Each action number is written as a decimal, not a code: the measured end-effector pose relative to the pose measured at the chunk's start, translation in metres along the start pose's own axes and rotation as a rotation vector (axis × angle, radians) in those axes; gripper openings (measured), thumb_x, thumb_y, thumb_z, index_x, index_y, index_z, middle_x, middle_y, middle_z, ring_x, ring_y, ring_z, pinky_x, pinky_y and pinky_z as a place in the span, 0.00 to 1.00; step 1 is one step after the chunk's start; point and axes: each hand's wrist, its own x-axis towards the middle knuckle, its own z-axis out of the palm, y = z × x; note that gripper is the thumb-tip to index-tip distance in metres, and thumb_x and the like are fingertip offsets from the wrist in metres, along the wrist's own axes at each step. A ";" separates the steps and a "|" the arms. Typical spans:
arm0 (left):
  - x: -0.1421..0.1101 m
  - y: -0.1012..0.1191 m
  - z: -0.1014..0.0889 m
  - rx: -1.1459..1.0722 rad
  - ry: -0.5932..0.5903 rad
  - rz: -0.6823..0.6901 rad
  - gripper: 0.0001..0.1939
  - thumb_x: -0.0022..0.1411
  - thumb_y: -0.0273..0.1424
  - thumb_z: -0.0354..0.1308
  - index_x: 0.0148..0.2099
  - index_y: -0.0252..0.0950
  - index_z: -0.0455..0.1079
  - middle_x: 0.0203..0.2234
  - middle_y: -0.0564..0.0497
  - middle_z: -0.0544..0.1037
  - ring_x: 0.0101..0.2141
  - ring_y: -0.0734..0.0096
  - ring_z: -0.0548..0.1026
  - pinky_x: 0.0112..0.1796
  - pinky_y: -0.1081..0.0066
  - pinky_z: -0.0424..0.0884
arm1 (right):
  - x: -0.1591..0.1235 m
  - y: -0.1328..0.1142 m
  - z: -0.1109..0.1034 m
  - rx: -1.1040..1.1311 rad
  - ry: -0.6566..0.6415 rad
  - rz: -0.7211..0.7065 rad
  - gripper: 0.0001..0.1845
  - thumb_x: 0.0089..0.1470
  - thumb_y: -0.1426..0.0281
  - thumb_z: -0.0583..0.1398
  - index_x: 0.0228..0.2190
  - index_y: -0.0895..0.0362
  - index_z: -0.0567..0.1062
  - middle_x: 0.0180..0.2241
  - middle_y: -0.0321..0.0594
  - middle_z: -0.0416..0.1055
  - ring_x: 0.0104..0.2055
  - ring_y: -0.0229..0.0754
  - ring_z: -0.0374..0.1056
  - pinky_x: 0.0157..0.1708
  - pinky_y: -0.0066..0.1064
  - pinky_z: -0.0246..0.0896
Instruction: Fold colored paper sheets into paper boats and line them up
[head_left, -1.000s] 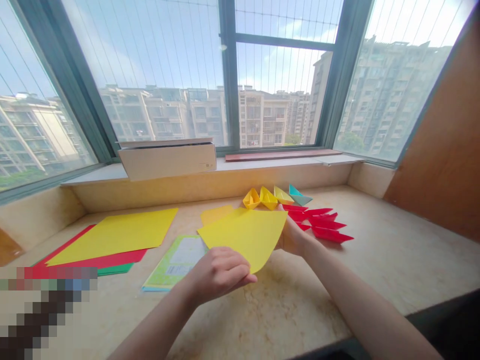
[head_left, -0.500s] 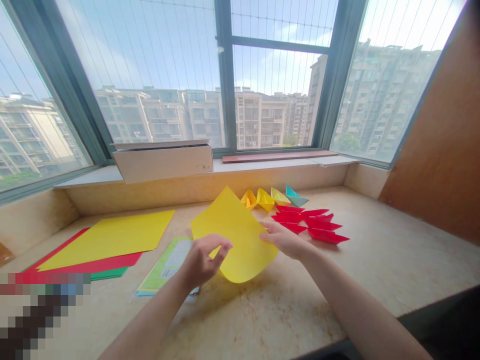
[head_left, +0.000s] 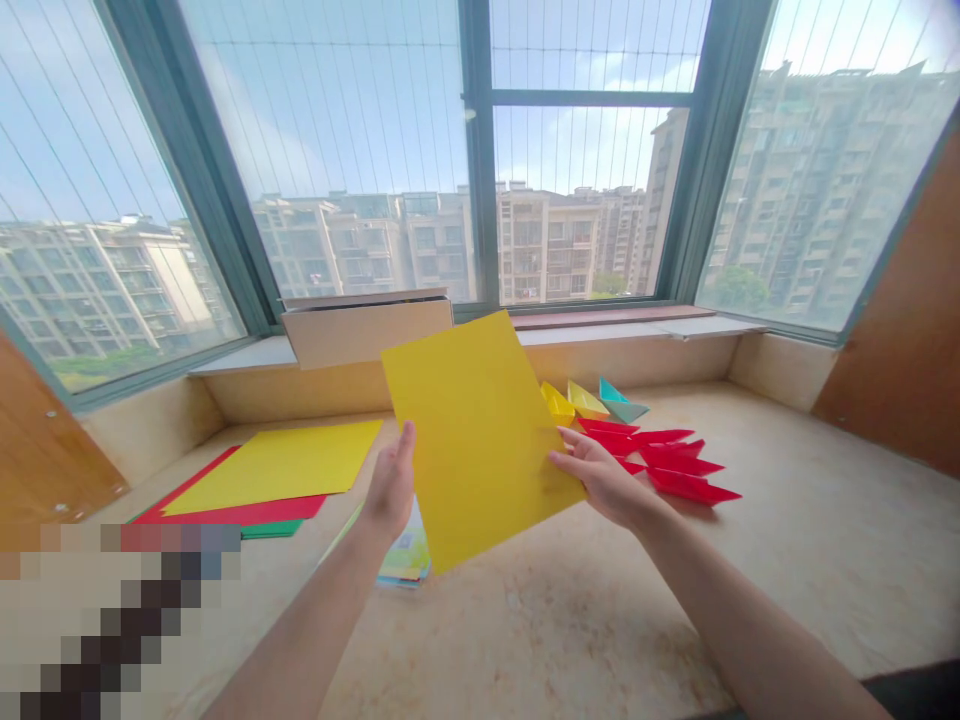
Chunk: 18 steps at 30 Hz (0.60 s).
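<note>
I hold a yellow sheet of paper [head_left: 476, 430] upright above the stone ledge, its face toward me. My left hand [head_left: 390, 485] pinches its left edge, thumb in front and fingers behind. My right hand [head_left: 600, 478] grips its right edge, thumb on the front. Behind the sheet stand folded paper boats: yellow boats [head_left: 574, 400], a teal boat [head_left: 619, 400] and several red boats [head_left: 667, 462]. A printed paper packet [head_left: 405, 560] lies on the ledge under the sheet.
A stack of flat sheets, yellow on top [head_left: 281, 465] over red and green, lies at the left. A cardboard box [head_left: 367, 325] sits on the window sill. Wooden panels flank the ledge [head_left: 675, 590] at left and right.
The sheet has been lifted from a curled, low position to upright and flat. Both hands have shifted to its side edges. My view has turned slightly left and up.
</note>
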 end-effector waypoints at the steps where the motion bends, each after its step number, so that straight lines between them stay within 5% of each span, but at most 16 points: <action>1: -0.002 0.001 0.002 -0.050 -0.009 -0.004 0.19 0.63 0.46 0.58 0.47 0.37 0.73 0.43 0.46 0.81 0.48 0.61 0.77 0.47 0.63 0.74 | -0.001 0.000 0.001 -0.023 -0.046 0.027 0.24 0.53 0.66 0.67 0.51 0.51 0.73 0.47 0.42 0.78 0.47 0.50 0.75 0.48 0.42 0.69; 3: -0.007 0.000 0.007 -0.101 -0.107 -0.060 0.19 0.61 0.41 0.61 0.50 0.36 0.73 0.45 0.45 0.81 0.47 0.58 0.78 0.46 0.61 0.74 | -0.004 -0.001 0.000 -0.081 -0.110 0.036 0.20 0.55 0.64 0.66 0.48 0.55 0.76 0.47 0.45 0.78 0.51 0.51 0.73 0.51 0.41 0.67; 6: -0.013 -0.005 0.012 -0.102 -0.227 -0.208 0.21 0.58 0.41 0.64 0.50 0.33 0.73 0.42 0.42 0.82 0.43 0.55 0.80 0.44 0.58 0.76 | -0.006 -0.004 -0.003 -0.099 -0.037 0.034 0.18 0.58 0.59 0.63 0.46 0.56 0.77 0.45 0.46 0.79 0.51 0.51 0.73 0.51 0.40 0.68; 12: -0.022 -0.021 0.021 -0.082 -0.316 -0.209 0.26 0.55 0.46 0.66 0.48 0.31 0.74 0.38 0.41 0.82 0.36 0.58 0.81 0.41 0.60 0.76 | 0.003 0.004 -0.015 -0.221 0.212 0.051 0.15 0.46 0.65 0.70 0.37 0.57 0.79 0.36 0.45 0.81 0.40 0.52 0.78 0.33 0.36 0.76; 14: -0.022 -0.024 0.023 0.018 -0.332 -0.142 0.28 0.58 0.50 0.61 0.49 0.30 0.73 0.38 0.41 0.82 0.35 0.60 0.81 0.39 0.62 0.76 | 0.005 0.007 -0.019 -0.256 0.287 0.022 0.14 0.45 0.68 0.70 0.36 0.57 0.79 0.33 0.43 0.81 0.37 0.51 0.78 0.30 0.34 0.76; 18: -0.018 -0.031 0.018 0.654 -0.307 0.167 0.35 0.71 0.50 0.31 0.51 0.30 0.71 0.35 0.41 0.81 0.34 0.62 0.79 0.34 0.66 0.74 | 0.006 0.002 -0.034 -0.182 0.534 -0.055 0.11 0.51 0.67 0.65 0.39 0.55 0.78 0.29 0.40 0.80 0.29 0.46 0.78 0.24 0.31 0.75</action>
